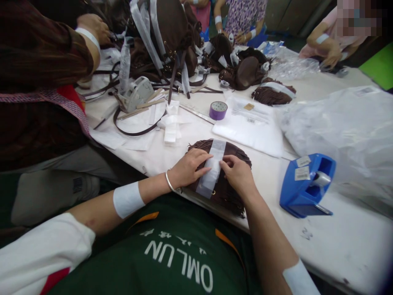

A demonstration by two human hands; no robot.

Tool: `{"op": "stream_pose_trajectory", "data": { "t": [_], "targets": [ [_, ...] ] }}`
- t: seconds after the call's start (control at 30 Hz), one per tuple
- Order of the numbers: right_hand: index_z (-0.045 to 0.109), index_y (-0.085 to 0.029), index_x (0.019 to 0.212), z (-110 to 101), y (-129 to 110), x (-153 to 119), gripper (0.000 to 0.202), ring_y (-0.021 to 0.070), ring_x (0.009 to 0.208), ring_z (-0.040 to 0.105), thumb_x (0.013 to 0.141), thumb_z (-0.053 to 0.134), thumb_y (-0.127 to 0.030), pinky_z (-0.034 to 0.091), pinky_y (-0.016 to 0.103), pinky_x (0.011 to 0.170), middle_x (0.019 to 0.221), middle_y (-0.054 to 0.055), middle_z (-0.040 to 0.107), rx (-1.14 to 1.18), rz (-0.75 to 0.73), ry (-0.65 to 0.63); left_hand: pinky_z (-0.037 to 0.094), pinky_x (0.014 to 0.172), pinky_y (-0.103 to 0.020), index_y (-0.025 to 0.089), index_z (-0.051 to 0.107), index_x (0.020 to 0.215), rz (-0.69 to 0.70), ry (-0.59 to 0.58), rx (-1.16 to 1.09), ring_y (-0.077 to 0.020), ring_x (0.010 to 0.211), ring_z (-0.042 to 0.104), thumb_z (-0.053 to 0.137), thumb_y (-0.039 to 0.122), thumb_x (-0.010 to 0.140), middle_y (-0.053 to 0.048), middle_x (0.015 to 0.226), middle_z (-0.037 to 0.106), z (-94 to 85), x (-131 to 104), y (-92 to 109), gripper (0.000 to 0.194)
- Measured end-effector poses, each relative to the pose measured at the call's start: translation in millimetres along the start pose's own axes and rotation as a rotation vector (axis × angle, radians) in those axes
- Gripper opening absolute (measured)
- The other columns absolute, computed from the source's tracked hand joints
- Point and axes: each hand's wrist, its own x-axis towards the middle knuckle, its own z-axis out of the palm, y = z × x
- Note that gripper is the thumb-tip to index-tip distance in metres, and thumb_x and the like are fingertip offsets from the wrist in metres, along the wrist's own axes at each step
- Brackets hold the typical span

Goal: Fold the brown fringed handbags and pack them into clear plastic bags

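Note:
A dark brown fringed bag (229, 189) lies at the table's near edge, with a translucent white strip (211, 174) running across its middle. My left hand (190, 166) rests on the bag's left part, its fingers apart and the tips touching the strip's left edge. On the other side, my right hand (238, 172) has thumb and forefinger pinched together at the strip's right edge. Whatever is between those fingertips is too small to make out.
A blue tape dispenser (293, 186) stands to the right on the white table (264, 192). Beyond the bag are a purple tape roll (218, 111), white sheets (251, 127) and a grey dispenser (138, 94). Brown bags (166, 24) pile up behind. Other people work left and at the back.

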Motion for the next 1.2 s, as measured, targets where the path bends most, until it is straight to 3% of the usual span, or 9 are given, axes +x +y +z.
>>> {"op": "stream_pose_trajectory", "data": {
  "t": [0.1,0.2,0.33,0.43,0.53,0.7,0.83,1.03,1.2],
  "targets": [
    [0.066,-0.023,0.104,-3.9,7.9,-19.9,0.025,0.0213,0.097,0.059,0.085,0.051,-0.029,0.045,0.037,0.089,0.104,0.007,0.066,-0.131,-0.228,0.181,0.031,0.11,-0.044,0.017,0.045,0.134,0.151,-0.145,0.055,-0.0246,0.131,0.038,0.051,0.033,0.093,-0.012,0.138,0.047,4.1,-20.1,-2.0,0.045],
    [0.062,-0.022,0.112,-12.0,27.4,-43.9,0.028,0.0207,0.109,0.055,0.088,0.049,-0.028,0.04,0.04,0.1,0.113,0.006,0.064,-0.093,-0.271,0.316,0.025,0.113,-0.045,0.019,0.037,0.141,0.152,-0.222,0.07,-0.0236,0.137,0.031,0.049,0.033,0.094,-0.009,0.144,0.042,4.7,-33.5,-4.4,0.05],
    [0.061,-0.024,0.114,-30.4,46.5,-51.0,0.029,0.0198,0.11,0.055,0.088,0.049,-0.032,0.041,0.041,0.1,0.117,0.005,0.062,-0.044,-0.147,0.412,0.032,0.11,-0.041,0.02,0.056,0.124,0.114,-0.042,-0.021,-0.0199,0.124,0.048,0.051,0.03,0.093,-0.007,0.127,0.059,-6.8,-18.1,-8.9,0.033],
    [0.061,-0.024,0.115,-40.3,42.4,-26.5,0.03,0.0189,0.11,0.056,0.088,0.049,-0.033,0.042,0.039,0.099,0.118,0.005,0.062,-0.028,-0.175,0.425,0.042,0.1,-0.036,0.018,0.062,0.115,0.009,0.144,-0.071,-0.0179,0.108,0.058,0.05,0.027,0.093,-0.007,0.112,0.067,-15.2,17.6,-21.4,0.026],
    [0.061,-0.02,0.116,-41.4,34.0,14.5,0.034,0.0205,0.113,0.054,0.087,0.049,-0.034,0.039,0.041,0.102,0.12,0.008,0.062,-0.029,-0.189,0.347,0.044,0.096,-0.036,0.015,0.065,0.111,-0.128,0.1,-0.044,-0.0206,0.104,0.058,0.054,0.026,0.09,-0.008,0.107,0.068,-16.2,62.0,-42.2,0.027],
    [0.066,-0.022,0.105,-36.2,37.7,64.4,0.032,0.0217,0.095,0.063,0.08,0.057,-0.04,0.046,0.04,0.091,0.102,0.005,0.07,0.041,-0.074,-0.031,0.046,0.084,-0.027,0.014,0.071,0.101,-0.333,-0.368,-0.233,-0.0198,0.093,0.064,0.06,0.031,0.084,-0.006,0.099,0.072,-12.6,122.0,-74.0,0.027],
    [0.067,-0.024,0.101,-35.8,45.8,71.3,0.032,0.0208,0.09,0.064,0.079,0.059,-0.045,0.048,0.037,0.085,0.096,0.002,0.07,0.196,0.011,-0.152,0.045,0.07,-0.021,0.014,0.074,0.092,-0.421,-0.63,-0.505,-0.0169,0.08,0.065,0.07,0.035,0.074,-0.003,0.085,0.073,-8.6,146.5,-91.3,0.028],
    [0.067,-0.024,0.093,-31.9,49.9,72.0,0.032,0.0215,0.089,0.061,0.084,0.052,-0.051,0.046,0.037,0.083,0.092,0.002,0.068,0.15,0.047,-0.176,0.042,0.063,-0.02,0.012,0.072,0.079,-0.453,-0.687,-0.666,-0.0128,0.068,0.06,0.074,0.032,0.069,-0.002,0.071,0.07,1.1,159.1,-98.2,0.023],
    [0.065,-0.024,0.089,-30.0,49.3,69.5,0.02,0.0204,0.091,0.057,0.085,0.056,-0.041,0.044,0.037,0.087,0.092,0.003,0.065,0.059,-0.134,-0.105,0.041,0.074,-0.023,0.014,0.07,0.076,-0.192,-0.625,-0.389,-0.0141,0.077,0.059,0.069,0.025,0.077,-0.002,0.077,0.068,-3.9,161.4,-86.3,0.011]
  ]
}}
